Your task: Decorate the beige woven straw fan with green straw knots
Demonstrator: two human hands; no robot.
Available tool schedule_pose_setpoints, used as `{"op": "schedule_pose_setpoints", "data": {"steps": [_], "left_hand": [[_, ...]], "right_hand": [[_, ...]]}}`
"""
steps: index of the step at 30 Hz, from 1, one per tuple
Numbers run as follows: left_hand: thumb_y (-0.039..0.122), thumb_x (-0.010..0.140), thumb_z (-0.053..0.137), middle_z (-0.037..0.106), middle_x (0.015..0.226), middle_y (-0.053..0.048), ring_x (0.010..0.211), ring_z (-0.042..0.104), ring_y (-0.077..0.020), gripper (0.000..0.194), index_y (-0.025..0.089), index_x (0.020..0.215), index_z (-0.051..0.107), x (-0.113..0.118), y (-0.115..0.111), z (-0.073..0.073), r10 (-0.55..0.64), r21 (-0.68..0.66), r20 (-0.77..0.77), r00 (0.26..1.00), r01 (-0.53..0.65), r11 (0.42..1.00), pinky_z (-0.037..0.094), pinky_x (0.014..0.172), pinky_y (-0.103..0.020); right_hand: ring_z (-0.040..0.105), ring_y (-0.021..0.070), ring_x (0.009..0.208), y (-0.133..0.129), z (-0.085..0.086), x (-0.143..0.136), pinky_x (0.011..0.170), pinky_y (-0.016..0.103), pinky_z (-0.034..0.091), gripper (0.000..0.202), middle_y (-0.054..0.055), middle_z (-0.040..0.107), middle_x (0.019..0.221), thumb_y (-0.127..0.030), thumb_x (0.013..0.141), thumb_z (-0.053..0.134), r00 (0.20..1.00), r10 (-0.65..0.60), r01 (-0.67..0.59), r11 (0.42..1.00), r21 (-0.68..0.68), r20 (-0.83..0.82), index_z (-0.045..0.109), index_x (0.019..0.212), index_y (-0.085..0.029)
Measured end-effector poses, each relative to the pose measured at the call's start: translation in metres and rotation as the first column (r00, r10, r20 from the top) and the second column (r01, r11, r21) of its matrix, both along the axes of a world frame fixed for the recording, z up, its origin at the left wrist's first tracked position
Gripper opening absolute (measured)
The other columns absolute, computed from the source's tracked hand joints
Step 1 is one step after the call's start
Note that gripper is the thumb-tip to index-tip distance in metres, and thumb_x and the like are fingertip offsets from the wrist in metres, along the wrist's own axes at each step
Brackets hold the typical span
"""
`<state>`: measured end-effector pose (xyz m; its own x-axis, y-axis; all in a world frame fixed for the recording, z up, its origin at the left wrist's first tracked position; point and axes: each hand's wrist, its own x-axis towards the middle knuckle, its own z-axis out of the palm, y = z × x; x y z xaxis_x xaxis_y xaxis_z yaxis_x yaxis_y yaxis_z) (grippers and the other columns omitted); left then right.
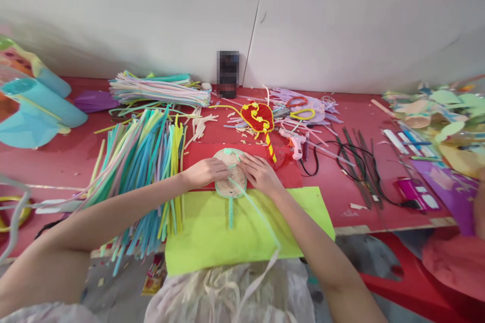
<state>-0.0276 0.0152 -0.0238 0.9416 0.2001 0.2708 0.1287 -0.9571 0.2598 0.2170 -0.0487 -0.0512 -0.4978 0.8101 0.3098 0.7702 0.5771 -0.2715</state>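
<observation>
We are looking down at a round cream piece (232, 186) with a mint-green rim, lying between our two hands across the far edge of a lime-green sheet (204, 232); its mint handle (231, 214) is pointing towards us. Our left hand (204, 171) is bunching its fingers at the disc's left side, though we cannot tell whether they are pinching anything. Our right hand (261, 174) is laying its fingers, nearly straight and close together, over the upper right rim – its thumb is hidden, so we cannot tell if it is gripping. A mint strand (261, 216) is running from the disc's middle towards our lap. To our left, a heap of coloured fuzzy stems (144, 161) is spreading over the red table (318, 197); beyond the disc, a red and yellow fan shape (257, 118) is lying near a pink glue gun (297, 144).
</observation>
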Motion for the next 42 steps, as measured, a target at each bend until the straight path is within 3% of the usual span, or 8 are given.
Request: {"op": "schedule_pose_setpoints", "data": {"steps": [5, 16, 21, 27, 31, 35, 42], "left_hand": [[0.027, 0.093, 0.042, 0.063, 0.093, -0.009, 0.089, 0.057, -0.0146, 0.022, 0.018, 0.093, 0.061, -0.002, -0.005, 0.000, 0.008, 0.012, -0.009, 1.000, -0.008, 1.000, 0.045, 0.084, -0.027], [0.036, 0.090, 0.047, 0.064, 0.100, -0.009, 0.097, 0.056, -0.0181, 0.025, 0.018, 0.096, 0.063, 0.000, -0.020, -0.005, 0.203, 0.036, -0.017, 0.979, -0.203, 0.979, 0.043, 0.083, -0.030], [0.029, 0.091, 0.045, 0.063, 0.104, -0.009, 0.099, 0.056, -0.0183, 0.020, 0.019, 0.095, 0.063, -0.004, -0.021, -0.003, 0.178, 0.075, -0.016, 0.984, -0.177, 0.981, 0.042, 0.085, -0.032], [0.025, 0.093, 0.040, 0.065, 0.097, -0.011, 0.095, 0.058, -0.0164, 0.022, 0.017, 0.094, 0.061, -0.010, -0.015, 0.008, 0.034, -0.012, 0.047, 0.998, -0.034, 0.999, 0.044, 0.087, -0.032], [0.022, 0.094, 0.035, 0.064, 0.093, -0.011, 0.091, 0.059, -0.0163, 0.026, 0.016, 0.095, 0.060, -0.008, -0.017, 0.013, 0.002, 0.069, -0.061, 0.998, 0.003, 0.998, 0.044, 0.086, -0.032], [0.020, 0.094, 0.037, 0.064, 0.089, -0.009, 0.088, 0.058, -0.0164, 0.023, 0.016, 0.088, 0.059, -0.008, -0.021, 0.014, 0.032, 0.133, -0.109, 0.994, -0.018, 0.991, 0.044, 0.084, -0.032], [0.025, 0.093, 0.040, 0.062, 0.096, -0.008, 0.093, 0.058, -0.0150, 0.022, 0.019, 0.089, 0.060, -0.008, -0.030, 0.005, 0.146, 0.096, 0.006, 0.989, -0.146, 0.985, 0.043, 0.085, -0.029]], "right_hand": [[0.034, 0.0177, 0.133, 0.000, 0.003, 0.000, 0.106, 0.040, 0.033, 0.039, 0.002, 0.047, 0.137, -0.020, 0.092, 0.042, 1.000, 0.003, -0.003, 1.000, -0.009, 0.010, 0.049, 0.130, -0.026], [0.034, 0.0183, 0.134, 0.000, 0.003, 0.001, 0.107, 0.041, 0.033, 0.040, 0.002, 0.045, 0.139, -0.019, 0.092, 0.042, 1.000, 0.018, -0.018, 1.000, -0.002, 0.007, 0.048, 0.130, -0.025], [0.031, 0.0181, 0.135, 0.000, 0.003, 0.001, 0.107, 0.040, 0.032, 0.038, 0.001, 0.045, 0.139, -0.020, 0.093, 0.040, 0.999, 0.026, -0.026, 1.000, -0.011, 0.020, 0.049, 0.130, -0.024], [0.032, 0.0176, 0.134, 0.001, 0.004, 0.001, 0.107, 0.040, 0.032, 0.039, 0.001, 0.044, 0.140, -0.019, 0.093, 0.040, 1.000, 0.024, -0.024, 1.000, -0.018, 0.011, 0.047, 0.131, -0.025], [0.032, 0.0171, 0.134, 0.000, 0.004, 0.000, 0.107, 0.039, 0.032, 0.040, 0.001, 0.043, 0.140, -0.019, 0.093, 0.039, 1.000, 0.019, -0.018, 1.000, -0.022, 0.018, 0.046, 0.132, -0.025], [0.033, 0.0173, 0.134, 0.000, 0.004, -0.001, 0.107, 0.039, 0.032, 0.041, 0.001, 0.044, 0.139, -0.019, 0.093, 0.040, 1.000, 0.011, -0.010, 1.000, -0.019, 0.022, 0.046, 0.132, -0.025], [0.033, 0.0175, 0.134, -0.001, 0.004, -0.001, 0.106, 0.039, 0.032, 0.040, 0.001, 0.044, 0.140, -0.019, 0.093, 0.040, 1.000, 0.010, -0.010, 1.000, -0.019, 0.028, 0.046, 0.132, -0.025]]}}
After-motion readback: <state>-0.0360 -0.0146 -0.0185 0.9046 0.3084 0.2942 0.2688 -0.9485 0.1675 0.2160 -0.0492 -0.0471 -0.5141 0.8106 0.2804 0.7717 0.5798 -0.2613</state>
